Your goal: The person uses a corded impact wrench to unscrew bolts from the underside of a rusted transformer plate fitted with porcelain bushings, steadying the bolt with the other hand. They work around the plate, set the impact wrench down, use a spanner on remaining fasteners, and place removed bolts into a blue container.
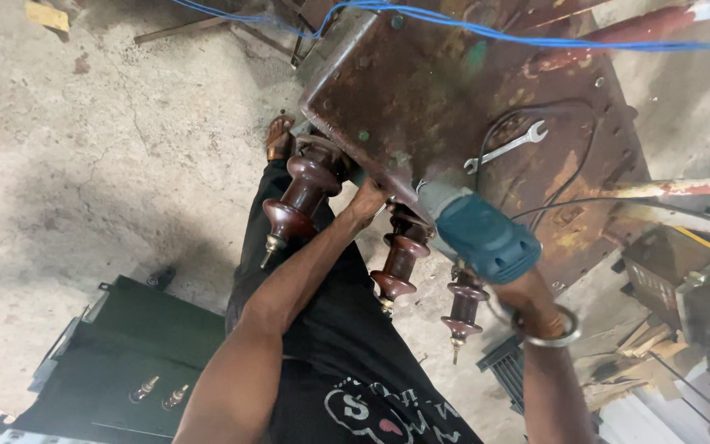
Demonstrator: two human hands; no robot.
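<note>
A rusty brown metal tank lid [437,99] with three dark brown ribbed insulators [301,201] hanging off its near edge fills the upper middle. My left hand [369,199] reaches up between two insulators and touches the lid's edge; what its fingers grip is hidden. My right hand [527,296], with a metal bangle on the wrist, holds a teal power tool [478,234] whose grey head presses against the lid's edge by the middle insulator [400,259].
An open-end spanner [507,148] and a black cable lie on the lid. Blue wires [486,31] run across the top. A dark green box [125,362] with two small terminals sits lower left on the concrete floor. Metal parts and wood scraps crowd the right.
</note>
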